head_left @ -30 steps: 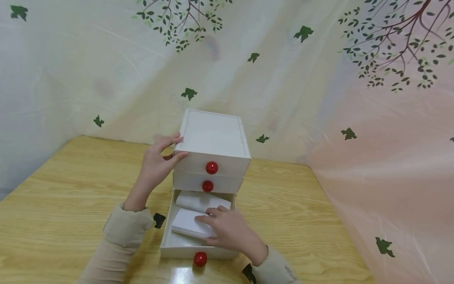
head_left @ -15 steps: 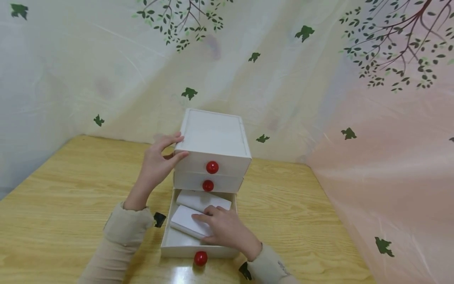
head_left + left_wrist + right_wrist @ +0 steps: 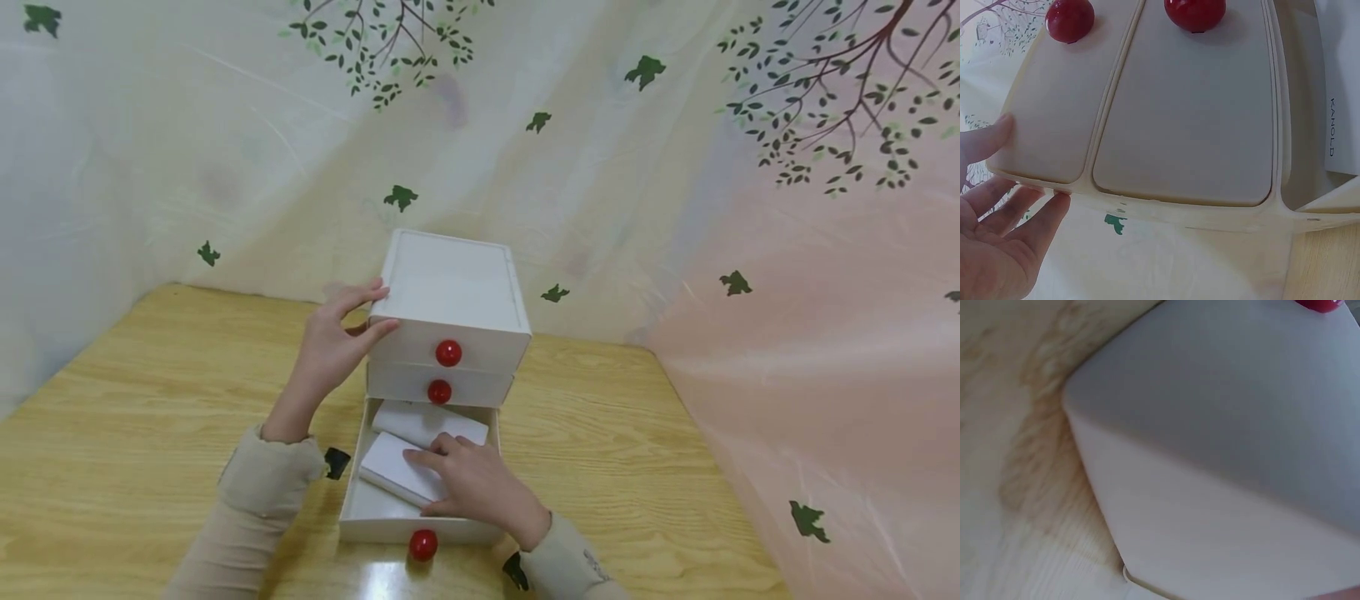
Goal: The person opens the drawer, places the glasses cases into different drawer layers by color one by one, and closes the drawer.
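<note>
A white cabinet (image 3: 453,279) with red round knobs stands on the table, its bottom drawer (image 3: 420,531) pulled out. My left hand (image 3: 330,342) grips the cabinet's upper left front corner; in the left wrist view the thumb lies against the front and the fingers against the side. Inside the drawer lie two white boxes. My right hand (image 3: 483,483) holds the nearer box (image 3: 401,467), thumb at its near edge and index finger on top, covering its right end. The farther box (image 3: 420,423) lies slanted behind it. Lettering shows on a white box (image 3: 1341,94) in the left wrist view.
The two upper drawers, with knobs (image 3: 448,352), are closed above the pulled-out one. A wood-grain table (image 3: 600,467) extends on both sides. Behind hangs a pale curtain (image 3: 300,167) with printed leaves and branches. The right wrist view shows mostly the drawer's outer corner (image 3: 1179,456).
My right hand has moved slightly left, and the nearer box has turned a little, its left end shifting toward the back of the drawer. The left hand stays in place.
</note>
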Demonstrator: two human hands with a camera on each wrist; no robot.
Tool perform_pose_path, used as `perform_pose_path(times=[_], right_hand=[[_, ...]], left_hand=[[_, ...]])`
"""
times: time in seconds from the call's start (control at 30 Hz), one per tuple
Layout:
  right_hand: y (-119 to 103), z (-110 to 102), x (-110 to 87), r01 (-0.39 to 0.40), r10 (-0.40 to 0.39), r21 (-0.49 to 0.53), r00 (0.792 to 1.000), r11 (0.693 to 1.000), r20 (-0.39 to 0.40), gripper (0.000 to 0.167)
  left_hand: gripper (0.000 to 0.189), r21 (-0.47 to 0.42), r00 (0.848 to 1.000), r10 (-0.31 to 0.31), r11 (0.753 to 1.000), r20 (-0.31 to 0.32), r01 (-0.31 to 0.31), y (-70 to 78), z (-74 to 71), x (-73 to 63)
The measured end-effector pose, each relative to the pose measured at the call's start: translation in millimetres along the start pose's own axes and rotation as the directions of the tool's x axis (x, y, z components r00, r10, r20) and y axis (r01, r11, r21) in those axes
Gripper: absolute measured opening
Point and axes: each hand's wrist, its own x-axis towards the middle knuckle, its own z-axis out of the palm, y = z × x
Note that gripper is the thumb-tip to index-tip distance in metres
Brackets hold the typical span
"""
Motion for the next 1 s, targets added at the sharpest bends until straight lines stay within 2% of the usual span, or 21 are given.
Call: perform_pose_path(times=[0.13, 0.27, 0.43, 0.57, 0.67, 0.8, 0.9, 1.0], right_hand=[[0.7, -2.0, -2.0, -0.018, 0.018, 0.006, 1.0, 1.0, -0.004, 0.065], [2.4, -7.4, -7.7, -0.035, 0.038, 0.047, 0.997, 0.998, -0.065, 0.058], [4.6, -17.4, -19.8, -0.032, 0.063, 0.204, 0.988, 0.978, -0.143, 0.049], [4.7, -22.9, -30.6, 0.012, 0.064, 0.379, 0.98, 0.925, -0.188, 0.046], [3.2, -25.7, -37.8, 0.057, 0.058, 0.505, 0.976, 0.861, -0.209, 0.044], [-3.3, -28.4, -44.7, 0.064, 0.075, 0.61, 0.977, 0.79, -0.199, 0.04], [-9.1, -29.3, -49.1, 0.04, 0.098, 0.65, 0.98, 0.759, -0.175, 0.036], [-13.9, -28.5, -53.8, 0.045, 0.093, 0.66, 0.981, 0.75, -0.172, 0.033]], left_hand=[[0.045, -0.002, 1.0, 0.008, 1.0, -0.002, -0.008, -1.9, 1.0, 0.9], [0.044, 0.001, 1.0, 0.011, 1.0, -0.002, -0.011, -2.7, 1.3, 1.0], [0.044, 0.009, 1.0, 0.013, 1.0, 0.003, -0.013, -2.6, 1.7, 1.6], [0.044, 0.009, 1.0, 0.018, 1.0, 0.006, -0.018, -2.1, 2.4, 3.0], [0.044, 0.008, 1.0, 0.015, 1.0, 0.011, -0.015, -1.8, 2.5, 3.7], [0.044, 0.006, 1.0, 0.002, 1.0, 0.012, -0.003, -2.3, 1.3, 3.7], [0.044, 0.004, 1.0, -0.005, 1.0, 0.009, 0.005, -2.9, 0.6, 3.8], [0.044, 0.007, 1.0, -0.012, 1.0, 0.008, 0.012, -2.3, -0.4, 3.7]])
